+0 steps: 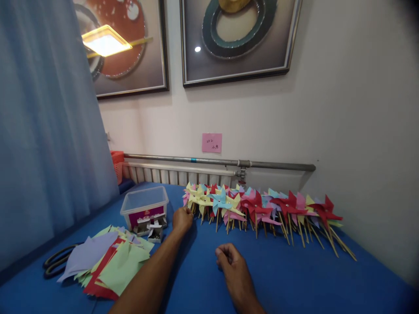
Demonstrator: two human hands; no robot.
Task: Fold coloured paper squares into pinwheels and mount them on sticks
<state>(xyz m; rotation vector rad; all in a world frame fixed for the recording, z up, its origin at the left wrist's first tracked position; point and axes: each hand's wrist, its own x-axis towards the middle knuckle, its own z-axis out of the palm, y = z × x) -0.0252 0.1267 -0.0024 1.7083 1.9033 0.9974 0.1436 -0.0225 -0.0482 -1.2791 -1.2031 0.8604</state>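
Observation:
A long row of paper pinwheels (262, 207) on wooden sticks lies along the back of the blue table (294, 279). My left hand (182, 219) reaches to the row's left end, fingers pinched at a yellow pinwheel (195, 199) there; what it grips is hidden. My right hand (233, 266) rests on the table in front of the row, fingers curled in a loose fist with nothing seen in it.
A clear plastic box (144, 206) stands left of my left hand, with small metal clips (151, 227) in front of it. A pile of cut coloured paper (108, 261) lies at the near left, black scissors (55, 261) beside it. A radiator and pipe (216, 162) run along the wall.

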